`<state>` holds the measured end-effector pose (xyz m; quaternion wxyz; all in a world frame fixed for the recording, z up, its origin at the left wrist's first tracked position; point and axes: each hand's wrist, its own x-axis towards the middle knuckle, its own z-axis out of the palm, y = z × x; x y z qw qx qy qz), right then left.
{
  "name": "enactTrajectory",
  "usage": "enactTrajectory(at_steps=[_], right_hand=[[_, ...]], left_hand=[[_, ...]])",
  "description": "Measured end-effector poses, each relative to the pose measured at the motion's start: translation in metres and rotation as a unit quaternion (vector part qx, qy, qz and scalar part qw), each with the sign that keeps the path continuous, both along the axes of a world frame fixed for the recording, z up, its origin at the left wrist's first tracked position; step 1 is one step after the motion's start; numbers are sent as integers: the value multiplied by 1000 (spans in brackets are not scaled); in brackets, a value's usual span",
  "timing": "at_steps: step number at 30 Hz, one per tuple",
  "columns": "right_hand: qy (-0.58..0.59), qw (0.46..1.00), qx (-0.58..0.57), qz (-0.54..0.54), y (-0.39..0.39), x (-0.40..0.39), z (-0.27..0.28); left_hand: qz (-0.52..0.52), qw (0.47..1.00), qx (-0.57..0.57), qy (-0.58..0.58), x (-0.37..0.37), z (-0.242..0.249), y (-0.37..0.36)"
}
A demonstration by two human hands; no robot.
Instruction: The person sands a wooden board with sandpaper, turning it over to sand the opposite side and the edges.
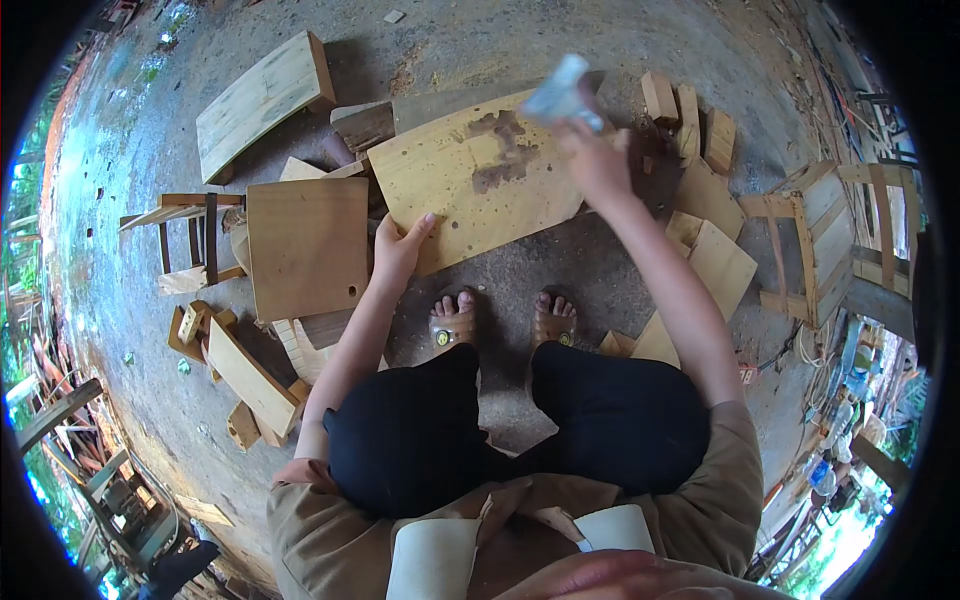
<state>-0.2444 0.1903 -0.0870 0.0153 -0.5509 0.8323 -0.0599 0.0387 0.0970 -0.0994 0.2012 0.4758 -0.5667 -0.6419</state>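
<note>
A broad, pale wooden board point(440, 175) lies in front of my feet, with patchy dark brown marks and small spots on its top face. My left hand point(400, 245) grips its near left edge, the thumb resting on top and the other fingers hidden below. Over the board's far right end, my right hand point(592, 160) is closed around a pale blue-white object point(565, 95). Motion smears that object, so its kind cannot be made out. Under and behind the board, a greyish plank point(450, 108) shows in part.
To the left sit a flat square panel point(308, 240) and a slatted wooden frame point(190, 240). A thick slab point(262, 105) stands further off. Several wood blocks point(720, 140) and boards point(720, 265) lie on the right, near a wooden chair-like frame point(810, 245). Concrete floor point(480, 45) surrounds them.
</note>
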Motion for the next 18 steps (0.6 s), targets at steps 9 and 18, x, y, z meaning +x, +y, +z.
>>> enactTrajectory(at_steps=[9,18], right_hand=[[-87,986,-8,-139,7,-35,12],[-22,988,33,148,-11,12,5]], left_hand=[[17,999,5,45,1,-7,0],[0,1000,8,15,1,-4,-1]])
